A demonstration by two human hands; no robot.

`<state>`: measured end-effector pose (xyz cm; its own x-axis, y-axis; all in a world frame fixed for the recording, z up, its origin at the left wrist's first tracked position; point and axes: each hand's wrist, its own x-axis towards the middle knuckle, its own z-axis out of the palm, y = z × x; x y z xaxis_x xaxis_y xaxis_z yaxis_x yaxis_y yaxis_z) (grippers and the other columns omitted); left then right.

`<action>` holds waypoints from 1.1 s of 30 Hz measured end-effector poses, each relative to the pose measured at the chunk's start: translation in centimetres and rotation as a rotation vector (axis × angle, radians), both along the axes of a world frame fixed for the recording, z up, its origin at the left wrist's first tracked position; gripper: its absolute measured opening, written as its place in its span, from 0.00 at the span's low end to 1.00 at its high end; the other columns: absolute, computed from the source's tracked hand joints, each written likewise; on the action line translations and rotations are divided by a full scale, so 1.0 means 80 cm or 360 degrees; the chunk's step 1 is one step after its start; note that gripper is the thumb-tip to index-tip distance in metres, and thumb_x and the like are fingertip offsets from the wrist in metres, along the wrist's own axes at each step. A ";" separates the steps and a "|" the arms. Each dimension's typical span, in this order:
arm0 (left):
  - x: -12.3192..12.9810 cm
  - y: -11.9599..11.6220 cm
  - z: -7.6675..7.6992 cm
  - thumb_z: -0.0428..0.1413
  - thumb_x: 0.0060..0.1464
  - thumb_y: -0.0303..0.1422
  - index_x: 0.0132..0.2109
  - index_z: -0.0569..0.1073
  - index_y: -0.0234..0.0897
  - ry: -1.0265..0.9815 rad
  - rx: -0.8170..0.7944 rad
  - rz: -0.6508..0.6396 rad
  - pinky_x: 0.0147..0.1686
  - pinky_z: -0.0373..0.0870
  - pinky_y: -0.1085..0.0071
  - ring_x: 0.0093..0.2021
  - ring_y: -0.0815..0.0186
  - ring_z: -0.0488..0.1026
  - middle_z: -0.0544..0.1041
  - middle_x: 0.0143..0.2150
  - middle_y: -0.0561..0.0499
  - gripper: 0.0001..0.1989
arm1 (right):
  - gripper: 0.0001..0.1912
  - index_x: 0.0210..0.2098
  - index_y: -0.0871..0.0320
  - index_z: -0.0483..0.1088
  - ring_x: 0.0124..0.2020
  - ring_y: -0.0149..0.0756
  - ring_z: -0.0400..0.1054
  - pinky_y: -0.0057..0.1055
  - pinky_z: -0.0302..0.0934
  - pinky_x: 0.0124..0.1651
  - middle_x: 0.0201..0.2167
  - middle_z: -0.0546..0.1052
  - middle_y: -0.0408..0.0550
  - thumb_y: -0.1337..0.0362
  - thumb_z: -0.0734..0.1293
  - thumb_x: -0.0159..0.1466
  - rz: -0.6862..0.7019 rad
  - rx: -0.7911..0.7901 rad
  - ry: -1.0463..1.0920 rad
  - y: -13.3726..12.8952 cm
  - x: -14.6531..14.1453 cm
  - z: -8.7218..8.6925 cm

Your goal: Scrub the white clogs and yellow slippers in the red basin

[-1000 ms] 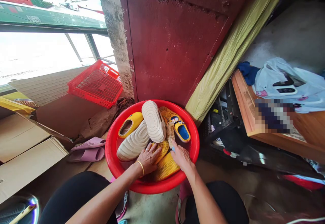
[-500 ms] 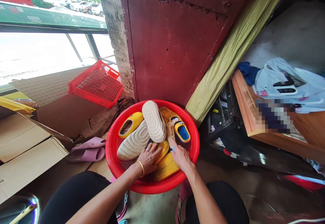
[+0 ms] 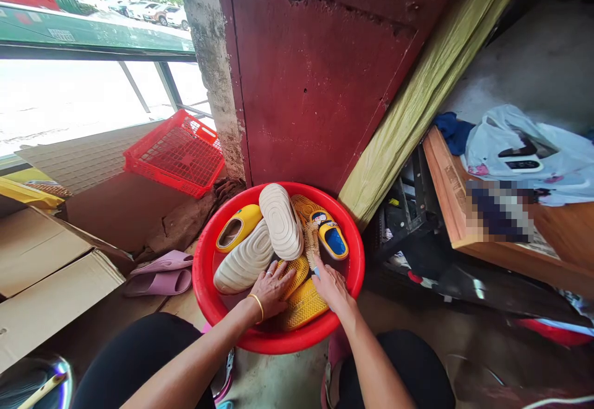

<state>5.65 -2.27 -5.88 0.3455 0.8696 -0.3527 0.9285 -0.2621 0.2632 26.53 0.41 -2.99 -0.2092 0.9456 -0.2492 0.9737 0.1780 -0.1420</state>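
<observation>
A red basin point(image 3: 202, 297) between my knees holds several slippers. My left hand point(image 3: 270, 286), wearing a ring and a bangle, rests with fingers spread against a yellow slipper point(image 3: 297, 273), sole up. My right hand point(image 3: 330, 284) is closed round a scrub brush point(image 3: 312, 243); pale bristles show beyond the fingers, and its handle is mostly hidden. Another yellow sole point(image 3: 306, 307) lies below, between my hands. Two cream slippers point(image 3: 281, 220) lie sole up at the middle and left. A yellow slipper point(image 3: 239, 228) and a blue-lined one point(image 3: 334, 240) sit near the rim.
A red crate point(image 3: 179, 155) leans on cardboard point(image 3: 111, 205) at the left. Pink slippers point(image 3: 160, 274) lie on the floor beside the basin. A dark red door point(image 3: 315, 81) stands behind it. To the right, a wooden table point(image 3: 445, 192) carries a plastic bag point(image 3: 524, 143).
</observation>
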 end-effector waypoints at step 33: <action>-0.003 -0.002 0.019 0.59 0.44 0.33 0.72 0.57 0.49 -0.0086 0.0080 -0.0053 0.67 0.53 0.39 0.75 0.41 0.46 0.52 0.77 0.42 0.47 | 0.36 0.76 0.50 0.45 0.51 0.41 0.75 0.33 0.64 0.52 0.48 0.80 0.53 0.64 0.60 0.72 -0.0012 0.0010 0.0016 0.002 -0.001 0.000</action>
<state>5.39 -2.46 -4.39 0.3919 0.8735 -0.2889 0.9038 -0.3069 0.2982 26.47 0.55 -2.96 -0.2046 0.9487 -0.2410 0.9735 0.1716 -0.1509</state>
